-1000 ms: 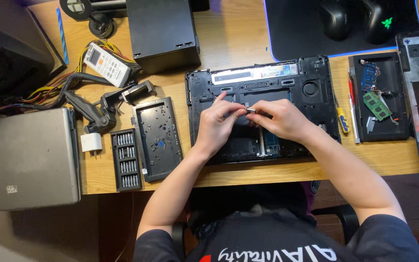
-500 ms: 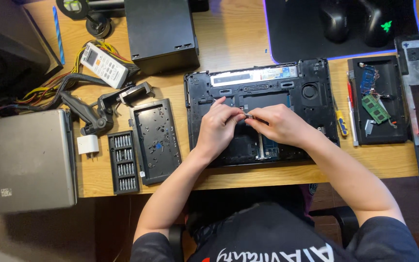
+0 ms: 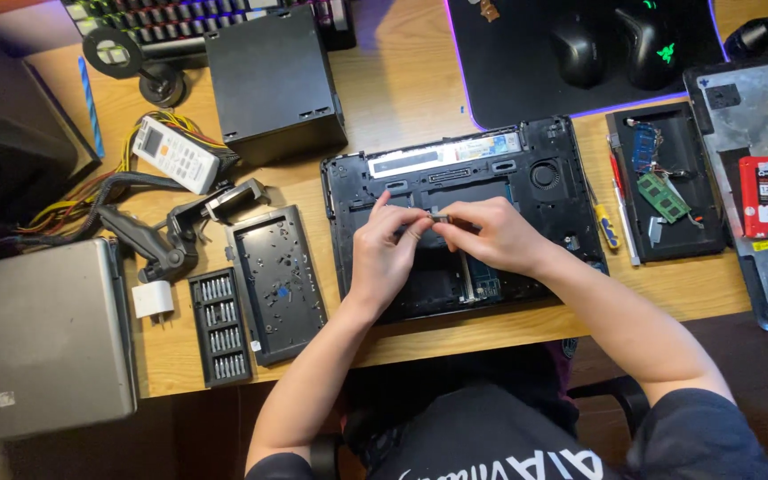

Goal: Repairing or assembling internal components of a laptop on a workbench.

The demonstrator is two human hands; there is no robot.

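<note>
An opened black laptop base [image 3: 526,164] lies upside down on the wooden desk [image 3: 402,89] in front of me. Both hands meet over its middle bay. My left hand [image 3: 388,253] and my right hand [image 3: 491,236] pinch a small grey metal part [image 3: 438,215] between their fingertips, just above the open compartment. The part is mostly hidden by my fingers, so its shape is unclear.
Left of the laptop lie a removed black cover panel [image 3: 277,280] and a screwdriver bit set [image 3: 220,324]. A black tray with green memory modules [image 3: 664,191] and a screwdriver [image 3: 604,222] sit on the right. A grey laptop [image 3: 42,342], a black box [image 3: 273,80] and a mouse mat [image 3: 580,53] surround them.
Both hands stay over the laptop's middle bay with fingertips together; only small finger shifts show. The camera view has drifted slightly.
</note>
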